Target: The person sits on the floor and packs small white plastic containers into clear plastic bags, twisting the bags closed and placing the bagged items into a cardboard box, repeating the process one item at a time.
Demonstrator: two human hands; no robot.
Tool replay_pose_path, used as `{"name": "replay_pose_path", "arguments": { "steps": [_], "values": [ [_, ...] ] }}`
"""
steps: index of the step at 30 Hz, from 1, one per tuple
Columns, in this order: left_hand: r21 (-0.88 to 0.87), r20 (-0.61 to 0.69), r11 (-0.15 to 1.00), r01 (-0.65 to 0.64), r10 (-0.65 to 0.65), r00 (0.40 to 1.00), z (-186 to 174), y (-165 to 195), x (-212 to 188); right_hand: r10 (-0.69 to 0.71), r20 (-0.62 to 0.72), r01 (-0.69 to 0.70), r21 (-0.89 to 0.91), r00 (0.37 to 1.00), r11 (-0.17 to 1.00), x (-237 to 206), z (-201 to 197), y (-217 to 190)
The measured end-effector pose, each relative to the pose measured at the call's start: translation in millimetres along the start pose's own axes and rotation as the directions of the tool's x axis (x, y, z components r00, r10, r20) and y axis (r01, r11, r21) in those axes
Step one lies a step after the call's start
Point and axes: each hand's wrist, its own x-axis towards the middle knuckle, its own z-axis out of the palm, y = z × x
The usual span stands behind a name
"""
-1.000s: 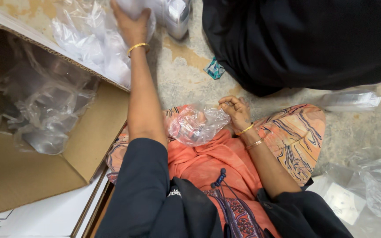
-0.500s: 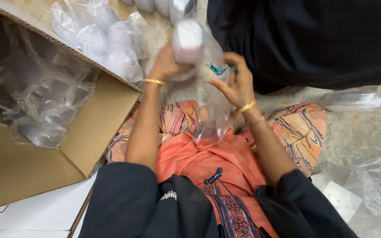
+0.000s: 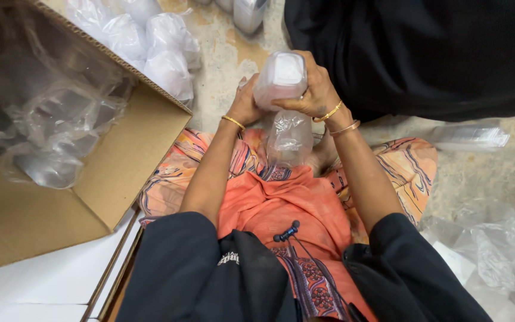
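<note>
Landmark: the white container [image 3: 281,77], a pale rounded-square plastic piece seen end on, is held up over the lap; every place below is given from it.
Left hand: the left hand [image 3: 244,106] is pressed against the container's left side, fingers curled round it; a thin gold bangle is worn at the wrist just below.
Right hand: the right hand [image 3: 314,89] is wrapped over the container's right side and top edge, fingers bent and closed on it; two bangles are worn at the wrist, below and right of the container.
Clear plastic bag [image 3: 288,138]: it hangs directly beneath the container, crumpled, its upper end gathered between the two hands; whether the container's lower end is already inside it cannot be told.
Lap: orange patterned cloth [image 3: 281,203] is spread below the container and bag.
Cardboard box [image 3: 120,167]: it stands open to the left of the container, and loose clear plastic wrap [image 3: 43,119] is heaped inside it.
Bagged containers [image 3: 144,42]: several white pieces wrapped in clear plastic are piled on the concrete floor, up and to the left of the container.
Black cloth [image 3: 424,53]: a dark garment is seen up and to the right, near the right hand.
Loose bags [image 3: 496,244]: clear plastic is strewn well below and right.
</note>
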Motion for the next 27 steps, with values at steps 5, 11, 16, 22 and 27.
{"name": "replay_pose_path", "arguments": {
  "steps": [5,11,16,22,27],
  "values": [
    [-0.053,-0.060,0.998,-0.045,0.041,0.997,-3,8,-7,-0.015,-0.002,0.015,-0.033,1.000,0.999,3,-7,-16],
    [-0.215,-0.116,0.971,0.106,-0.133,0.984,-36,61,-84,-0.142,0.069,0.139,0.054,0.987,0.989,11,-12,-91],
    [-0.493,-0.202,0.827,0.269,-0.410,0.890,-77,101,-196,-0.385,0.177,0.370,0.112,0.906,0.922,48,71,-158],
    [-0.687,-0.560,0.672,0.276,-0.732,0.388,-128,115,-264,-0.249,0.374,0.091,0.392,0.894,0.916,117,209,-219],
    [-0.558,-0.780,0.820,0.124,-0.570,0.257,-212,88,-241,-0.076,0.417,-0.063,0.310,0.906,0.949,130,238,-200]
  ]
}}
